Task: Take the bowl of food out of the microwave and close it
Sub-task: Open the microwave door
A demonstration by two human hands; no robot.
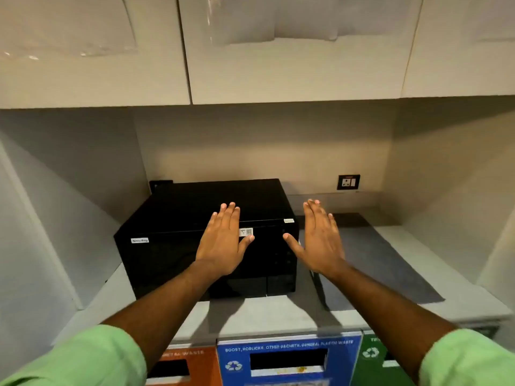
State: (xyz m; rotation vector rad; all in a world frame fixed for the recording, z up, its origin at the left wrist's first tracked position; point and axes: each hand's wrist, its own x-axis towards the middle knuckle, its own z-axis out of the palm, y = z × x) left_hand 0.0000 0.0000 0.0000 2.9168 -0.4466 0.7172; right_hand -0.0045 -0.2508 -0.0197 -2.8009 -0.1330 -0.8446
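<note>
Both hands, left (221, 240) and right (320, 240), flat-open, empty; microwave (195, 246) shut (bowl unseen, probably hot): hold by rim.

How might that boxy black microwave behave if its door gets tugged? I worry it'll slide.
The boxy black microwave looks bulky, so probably heavy enough not to tip. The smooth grey counter may let it slide slightly. Neither open hand steadies it.

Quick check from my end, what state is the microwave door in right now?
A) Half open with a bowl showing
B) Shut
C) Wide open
B: the microwave shows a flat, closed black front with no bowl in view, and both hands, left and right, are spread open and empty in front of it.
</note>
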